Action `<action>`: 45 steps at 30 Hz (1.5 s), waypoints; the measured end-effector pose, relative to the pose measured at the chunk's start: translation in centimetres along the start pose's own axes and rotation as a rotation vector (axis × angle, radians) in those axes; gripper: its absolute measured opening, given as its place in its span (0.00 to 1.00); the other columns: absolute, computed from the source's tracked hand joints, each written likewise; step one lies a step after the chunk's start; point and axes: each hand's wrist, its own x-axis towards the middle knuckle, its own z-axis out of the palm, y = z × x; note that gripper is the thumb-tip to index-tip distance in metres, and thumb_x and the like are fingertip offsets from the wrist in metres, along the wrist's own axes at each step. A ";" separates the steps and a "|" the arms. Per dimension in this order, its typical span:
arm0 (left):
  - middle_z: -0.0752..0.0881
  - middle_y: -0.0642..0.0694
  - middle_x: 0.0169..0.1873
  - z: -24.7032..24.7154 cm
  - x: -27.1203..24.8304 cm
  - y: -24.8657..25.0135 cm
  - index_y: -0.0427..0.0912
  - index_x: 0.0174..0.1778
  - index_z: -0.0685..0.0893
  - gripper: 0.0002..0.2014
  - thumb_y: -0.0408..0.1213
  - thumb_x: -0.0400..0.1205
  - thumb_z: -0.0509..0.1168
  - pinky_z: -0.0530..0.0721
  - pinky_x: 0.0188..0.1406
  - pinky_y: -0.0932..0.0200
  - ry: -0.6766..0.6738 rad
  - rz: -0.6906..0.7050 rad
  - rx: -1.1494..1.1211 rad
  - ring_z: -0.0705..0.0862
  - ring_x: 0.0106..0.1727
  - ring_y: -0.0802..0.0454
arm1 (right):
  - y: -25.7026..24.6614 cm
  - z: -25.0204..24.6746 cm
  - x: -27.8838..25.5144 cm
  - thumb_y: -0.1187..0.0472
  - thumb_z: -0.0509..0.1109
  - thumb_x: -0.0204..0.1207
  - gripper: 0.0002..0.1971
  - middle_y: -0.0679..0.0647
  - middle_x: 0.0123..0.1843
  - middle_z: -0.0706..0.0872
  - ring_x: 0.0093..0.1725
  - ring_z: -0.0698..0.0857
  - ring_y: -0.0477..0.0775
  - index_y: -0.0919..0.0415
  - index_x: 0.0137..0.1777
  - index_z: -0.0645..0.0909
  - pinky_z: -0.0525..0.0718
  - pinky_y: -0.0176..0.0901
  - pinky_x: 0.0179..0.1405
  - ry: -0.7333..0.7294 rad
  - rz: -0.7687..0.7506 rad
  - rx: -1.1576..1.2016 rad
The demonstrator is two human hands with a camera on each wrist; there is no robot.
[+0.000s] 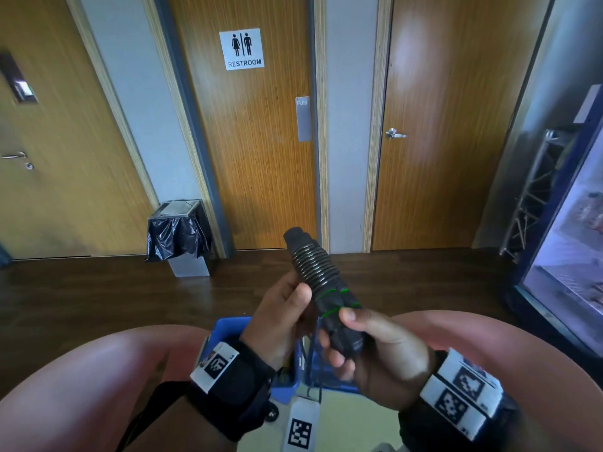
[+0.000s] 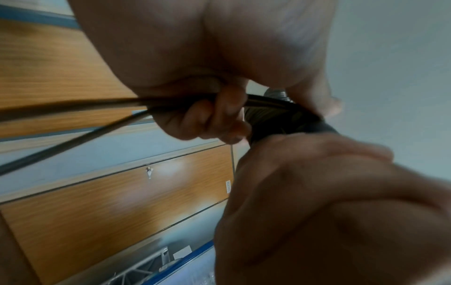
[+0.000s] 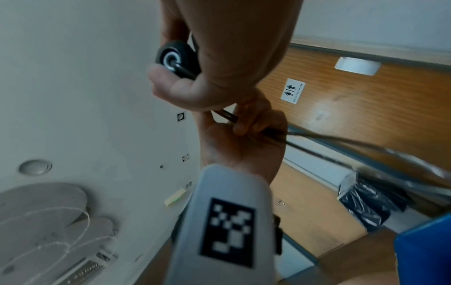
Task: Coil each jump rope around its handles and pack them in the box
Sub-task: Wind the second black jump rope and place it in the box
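Coiling a rope before a restroom door

Right hand point(image 1: 375, 350) clasps the paired handles point(image 1: 329, 298); left hand point(image 1: 280, 318) pinches the loose rope point(image 2: 73, 108). Blue box point(image 1: 228, 327) sits between the knees on the dark wood floor point(image 1: 98, 295).

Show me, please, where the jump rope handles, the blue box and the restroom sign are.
jump rope handles point(image 1: 339, 316): head view, on the green-ringed lower part.
blue box point(image 1: 228, 326): head view, on its far rim.
restroom sign point(image 1: 241, 49): head view, on the pictogram's middle.
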 end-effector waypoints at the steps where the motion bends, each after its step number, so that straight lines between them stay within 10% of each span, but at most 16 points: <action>1: 0.86 0.40 0.30 0.7 0.3 -0.1 0.17 0.62 0.69 0.50 0.62 0.69 0.77 0.82 0.24 0.63 0.004 0.011 0.024 0.84 0.23 0.55 | -0.3 -0.5 -0.4 0.57 0.92 0.45 0.25 0.63 0.36 0.83 0.26 0.82 0.54 0.67 0.40 0.88 0.78 0.37 0.19 -0.017 0.032 0.037; 8: 0.86 0.39 0.33 3.6 1.3 -0.9 0.32 0.48 0.81 0.36 0.68 0.71 0.72 0.81 0.32 0.59 0.091 0.089 0.239 0.85 0.30 0.50 | -2.1 -3.2 -2.6 0.51 0.91 0.48 0.27 0.61 0.37 0.86 0.28 0.85 0.54 0.65 0.44 0.89 0.82 0.37 0.22 -0.127 0.135 -0.041; 11: 0.83 0.40 0.29 4.8 1.0 -1.5 0.42 0.40 0.84 0.28 0.69 0.72 0.70 0.79 0.27 0.57 0.200 0.120 0.265 0.81 0.27 0.49 | -3.2 -3.7 -2.8 0.44 0.83 0.58 0.25 0.64 0.46 0.88 0.39 0.88 0.60 0.59 0.51 0.89 0.88 0.48 0.40 -0.070 0.114 -0.396; 13: 0.86 0.43 0.34 5.0 1.3 -1.9 0.43 0.42 0.86 0.27 0.67 0.70 0.73 0.82 0.37 0.48 0.311 0.123 0.322 0.84 0.35 0.47 | -4.0 -3.8 -2.8 0.52 0.82 0.64 0.24 0.67 0.54 0.88 0.50 0.87 0.67 0.62 0.58 0.85 0.86 0.68 0.57 0.015 -0.056 -0.588; 15: 0.89 0.43 0.38 5.3 1.6 -2.3 0.40 0.48 0.85 0.29 0.64 0.67 0.73 0.83 0.46 0.41 0.404 0.105 0.385 0.87 0.42 0.46 | -4.4 -3.3 -2.9 0.66 0.80 0.70 0.24 0.68 0.59 0.86 0.59 0.87 0.65 0.64 0.66 0.80 0.83 0.64 0.63 -0.016 -0.188 -0.748; 21: 0.88 0.51 0.34 6.6 1.9 -2.0 0.48 0.49 0.86 0.26 0.66 0.68 0.69 0.81 0.43 0.54 0.313 0.097 0.669 0.85 0.38 0.57 | -3.3 -4.5 -2.5 0.58 0.70 0.57 0.25 0.58 0.41 0.84 0.33 0.82 0.48 0.55 0.58 0.77 0.82 0.52 0.33 0.319 -0.262 -1.016; 27: 0.72 0.55 0.24 5.5 1.3 -0.3 0.49 0.30 0.70 0.23 0.60 0.85 0.58 0.65 0.29 0.62 -0.071 0.040 1.238 0.71 0.27 0.59 | -3.4 -6.1 -4.1 0.62 0.69 0.67 0.15 0.54 0.40 0.85 0.35 0.84 0.51 0.52 0.55 0.77 0.85 0.44 0.34 0.531 -0.194 -1.083; 35: 0.71 0.51 0.26 5.5 0.1 -2.3 0.43 0.29 0.72 0.24 0.59 0.83 0.53 0.70 0.36 0.63 -0.040 -0.028 0.905 0.72 0.31 0.56 | -3.5 -7.5 -4.4 0.64 0.71 0.71 0.19 0.48 0.45 0.84 0.39 0.82 0.43 0.51 0.61 0.77 0.76 0.27 0.27 0.588 -0.183 -1.192; 45: 0.79 0.40 0.22 4.7 -0.7 -5.5 0.41 0.22 0.81 0.28 0.63 0.75 0.66 0.74 0.33 0.58 0.168 -0.101 0.485 0.76 0.26 0.48 | -2.2 -6.0 -4.5 0.65 0.67 0.52 0.18 0.59 0.27 0.78 0.25 0.76 0.57 0.67 0.45 0.79 0.76 0.43 0.25 0.290 -0.033 -0.614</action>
